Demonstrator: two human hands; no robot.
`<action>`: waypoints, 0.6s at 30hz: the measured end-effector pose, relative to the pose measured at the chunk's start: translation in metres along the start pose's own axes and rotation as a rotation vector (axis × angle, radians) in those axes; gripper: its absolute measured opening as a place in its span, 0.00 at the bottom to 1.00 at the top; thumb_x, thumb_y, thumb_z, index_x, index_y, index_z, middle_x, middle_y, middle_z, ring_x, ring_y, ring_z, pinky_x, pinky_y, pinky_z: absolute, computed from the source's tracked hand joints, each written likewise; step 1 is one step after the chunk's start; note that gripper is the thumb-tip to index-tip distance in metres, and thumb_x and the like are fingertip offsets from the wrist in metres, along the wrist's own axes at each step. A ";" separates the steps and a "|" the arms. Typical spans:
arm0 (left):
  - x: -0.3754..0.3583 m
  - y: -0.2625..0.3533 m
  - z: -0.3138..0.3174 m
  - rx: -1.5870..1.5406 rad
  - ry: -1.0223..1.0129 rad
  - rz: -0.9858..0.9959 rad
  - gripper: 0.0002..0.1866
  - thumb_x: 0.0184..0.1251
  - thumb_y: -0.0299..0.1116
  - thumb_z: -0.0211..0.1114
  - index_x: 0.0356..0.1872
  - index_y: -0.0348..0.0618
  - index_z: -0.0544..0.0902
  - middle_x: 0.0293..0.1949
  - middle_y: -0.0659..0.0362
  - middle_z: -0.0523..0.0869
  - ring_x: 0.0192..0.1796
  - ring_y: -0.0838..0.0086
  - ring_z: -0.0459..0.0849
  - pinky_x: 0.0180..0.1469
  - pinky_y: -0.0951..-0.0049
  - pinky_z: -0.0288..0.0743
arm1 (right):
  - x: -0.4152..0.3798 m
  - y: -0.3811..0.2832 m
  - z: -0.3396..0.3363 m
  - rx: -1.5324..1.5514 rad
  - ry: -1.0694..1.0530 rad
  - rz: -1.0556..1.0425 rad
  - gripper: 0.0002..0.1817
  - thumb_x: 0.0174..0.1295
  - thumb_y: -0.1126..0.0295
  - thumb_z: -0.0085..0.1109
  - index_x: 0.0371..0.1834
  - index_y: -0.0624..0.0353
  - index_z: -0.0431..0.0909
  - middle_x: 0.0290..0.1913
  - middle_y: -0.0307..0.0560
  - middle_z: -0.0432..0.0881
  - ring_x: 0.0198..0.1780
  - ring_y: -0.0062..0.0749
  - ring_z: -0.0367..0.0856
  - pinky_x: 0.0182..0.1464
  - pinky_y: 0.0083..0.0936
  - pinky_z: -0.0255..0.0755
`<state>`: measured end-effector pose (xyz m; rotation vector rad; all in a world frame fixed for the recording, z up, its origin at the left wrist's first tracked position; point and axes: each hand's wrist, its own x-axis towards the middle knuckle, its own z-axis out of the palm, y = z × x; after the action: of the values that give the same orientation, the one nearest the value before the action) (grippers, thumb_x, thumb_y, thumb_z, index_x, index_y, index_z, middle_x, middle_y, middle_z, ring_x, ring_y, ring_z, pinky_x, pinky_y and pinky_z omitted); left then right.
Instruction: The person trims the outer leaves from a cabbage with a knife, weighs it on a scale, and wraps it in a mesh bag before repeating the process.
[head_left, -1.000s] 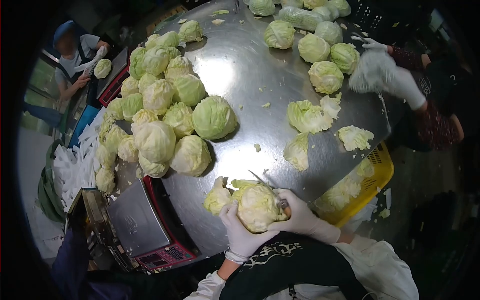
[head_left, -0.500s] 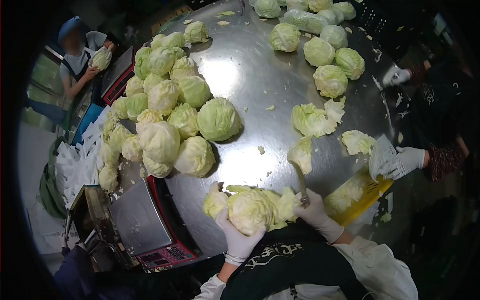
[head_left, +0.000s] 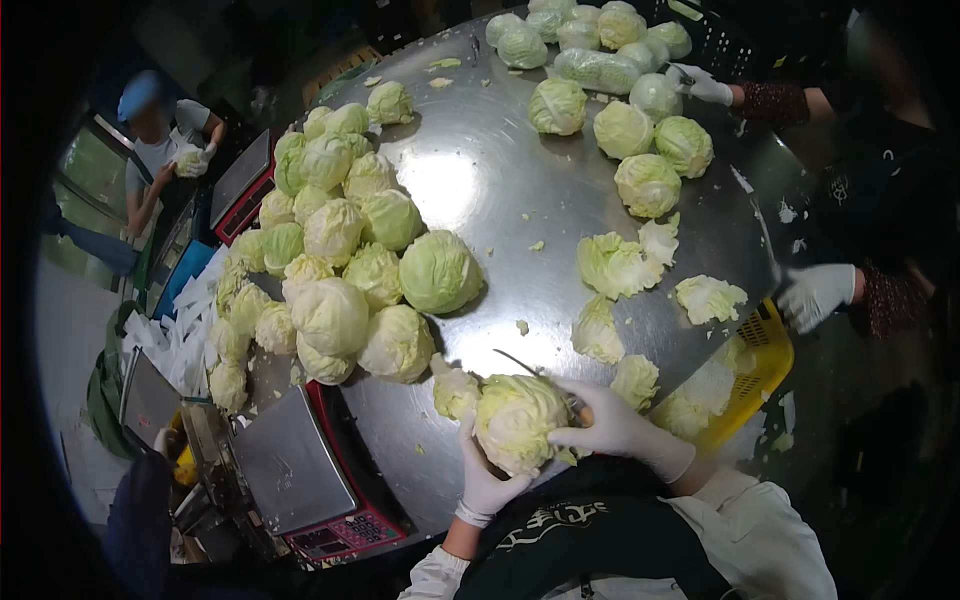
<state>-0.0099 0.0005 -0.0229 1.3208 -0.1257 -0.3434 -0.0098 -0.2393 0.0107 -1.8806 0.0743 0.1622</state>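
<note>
In the head view a pale green cabbage [head_left: 520, 420] is held at the table's near edge. My left hand [head_left: 487, 482], in a white glove, cups it from the lower left with the thumb apart from the fingers. My right hand [head_left: 610, 430], gloved too, grips a knife [head_left: 515, 361] whose thin dark blade points left behind the cabbage. The thumb of this hand presses on the cabbage's right side. A loose outer leaf [head_left: 455, 391] lies just left of the cabbage, and another leaf [head_left: 634, 381] lies beyond my right hand.
A heap of cabbages [head_left: 335, 225] covers the table's left side beside a red scale [head_left: 310, 470]. More cabbages [head_left: 650, 185] and loose leaves [head_left: 615, 265] lie right. A yellow crate [head_left: 765, 370] stands near a co-worker's gloved hand [head_left: 820, 297]. Another person [head_left: 165, 150] holds a cabbage far left.
The cabbage has turned in my hands, and my right hand has moved left onto it with the knife. A leaf now lies to the right. The co-worker's hand has left the crate's contents.
</note>
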 end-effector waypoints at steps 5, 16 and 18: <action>0.010 -0.032 -0.025 0.223 -0.093 0.034 0.65 0.41 0.39 0.86 0.77 0.36 0.49 0.70 0.47 0.59 0.76 0.58 0.60 0.79 0.57 0.56 | 0.016 0.004 -0.006 0.120 -0.102 0.043 0.29 0.56 0.64 0.71 0.60 0.68 0.78 0.42 0.56 0.87 0.45 0.35 0.86 0.53 0.32 0.78; 0.018 0.001 -0.074 0.426 -0.351 -0.145 0.64 0.46 0.33 0.83 0.81 0.39 0.46 0.76 0.48 0.58 0.80 0.59 0.57 0.80 0.59 0.52 | 0.031 0.089 -0.002 0.124 0.201 0.059 0.17 0.54 0.73 0.65 0.48 0.65 0.79 0.26 0.36 0.75 0.27 0.16 0.68 0.29 0.23 0.65; 0.003 0.015 -0.084 0.163 -0.403 -0.447 0.66 0.47 0.28 0.82 0.83 0.41 0.42 0.78 0.48 0.57 0.81 0.60 0.56 0.80 0.60 0.52 | 0.018 0.063 0.003 0.013 0.159 0.028 0.14 0.56 0.73 0.65 0.45 0.65 0.79 0.28 0.36 0.76 0.28 0.15 0.68 0.31 0.22 0.67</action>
<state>0.0193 0.0805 -0.0294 1.4221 -0.1986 -0.9969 -0.0003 -0.2553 -0.0518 -1.8775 0.2101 0.0307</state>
